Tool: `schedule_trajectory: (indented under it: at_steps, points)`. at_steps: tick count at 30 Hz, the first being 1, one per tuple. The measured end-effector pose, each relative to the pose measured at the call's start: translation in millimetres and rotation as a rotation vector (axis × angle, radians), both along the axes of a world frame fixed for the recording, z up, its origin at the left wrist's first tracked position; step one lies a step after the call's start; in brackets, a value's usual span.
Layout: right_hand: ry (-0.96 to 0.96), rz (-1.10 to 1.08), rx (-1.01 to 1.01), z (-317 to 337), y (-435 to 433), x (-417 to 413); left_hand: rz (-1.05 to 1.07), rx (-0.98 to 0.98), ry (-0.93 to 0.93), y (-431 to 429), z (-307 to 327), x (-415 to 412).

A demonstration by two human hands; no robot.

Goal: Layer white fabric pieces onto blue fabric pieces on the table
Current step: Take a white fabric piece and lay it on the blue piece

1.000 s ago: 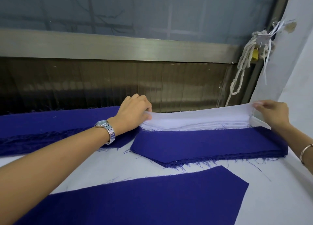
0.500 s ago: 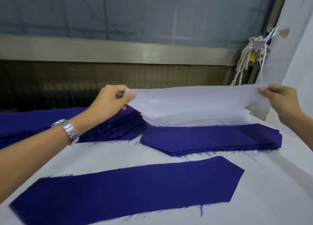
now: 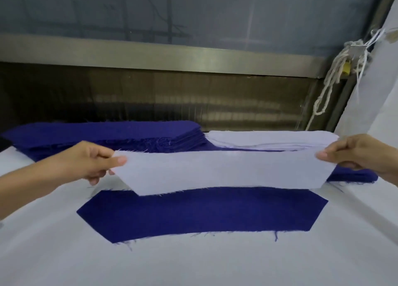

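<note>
Grip: left hand and right hand each pinch one end of a white fabric piece. It's stretched flat, overlapping the far edge of a single blue fabric piece on the surface. White stack and blue stack sit behind.

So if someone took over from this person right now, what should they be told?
Left hand pinches the left end of a white piece; right hand pinches its right end.
The piece is held in the air above the far edge of a single blue piece lying flat on the table.
A white stack and a blue stack sit behind.
Done: white piece in hand, not yet laid.
Left: lower it onto the blue piece, edges matched.
</note>
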State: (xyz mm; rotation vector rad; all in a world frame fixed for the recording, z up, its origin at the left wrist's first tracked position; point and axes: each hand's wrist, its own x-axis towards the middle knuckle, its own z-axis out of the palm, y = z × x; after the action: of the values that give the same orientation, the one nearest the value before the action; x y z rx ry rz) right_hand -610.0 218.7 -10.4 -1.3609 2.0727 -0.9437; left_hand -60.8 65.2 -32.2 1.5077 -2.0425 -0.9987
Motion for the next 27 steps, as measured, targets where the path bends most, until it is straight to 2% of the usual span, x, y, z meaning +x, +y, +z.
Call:
schedule_trajectory:
  at_steps: [5, 10, 17, 27]
  points:
    - [0.080, 0.245, 0.257, -21, -2, -3, -0.029, 0.075, -0.114, 20, -13, 31]
    - [0.075, 0.372, 0.324, -47, -6, -7, -0.018, 0.099, -0.224, 29, -19, 32]
    - [-0.036, 0.360, 0.389, -50, -8, -2, 0.020, 0.103, -0.257, 29, -26, 37]
    - [0.007, 0.309, 0.371, -50, -6, 3, 0.055, 0.132, -0.281, 28, -27, 38]
